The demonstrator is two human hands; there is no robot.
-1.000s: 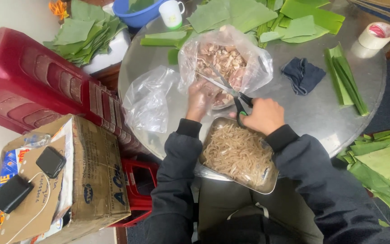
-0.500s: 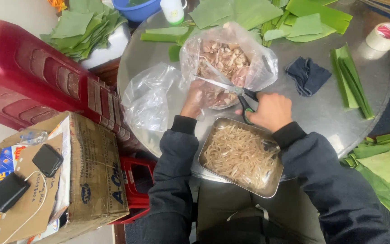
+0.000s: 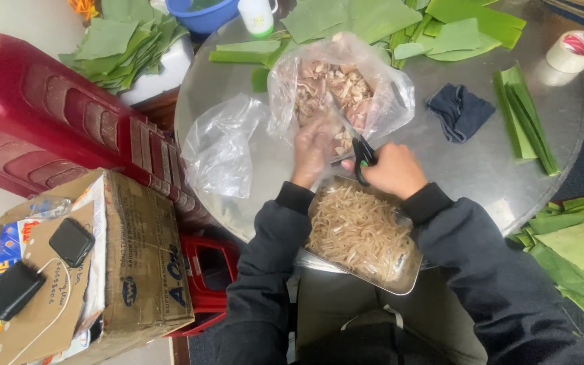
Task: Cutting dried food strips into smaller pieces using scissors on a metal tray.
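Observation:
My left hand (image 3: 314, 149) reaches into the mouth of a clear plastic bag (image 3: 386, 94) full of pale pinkish meat pieces (image 3: 332, 88) and grips a piece there. Just to its right, my right hand (image 3: 393, 169) is closed around black-handled scissors (image 3: 361, 154) whose blades point toward that piece. Below both hands, at the near edge of the round metal table (image 3: 495, 169), a metal tray (image 3: 410, 280) holds a heap of thin pale strips (image 3: 359, 233).
An empty clear bag (image 3: 221, 149) lies left of the hands. Green leaves (image 3: 373, 17), a folded leaf bundle (image 3: 522, 115), a dark cloth (image 3: 459, 108), a tape roll (image 3: 574, 51), a blue bowl (image 3: 204, 15) and a white cup (image 3: 257, 15) sit further back. Red stools (image 3: 49, 128) and a cardboard box (image 3: 136, 257) stand left.
The view has shifted slightly. My left hand has gone a little deeper into the meat bag, and my right hand with the scissors has stayed close beside it.

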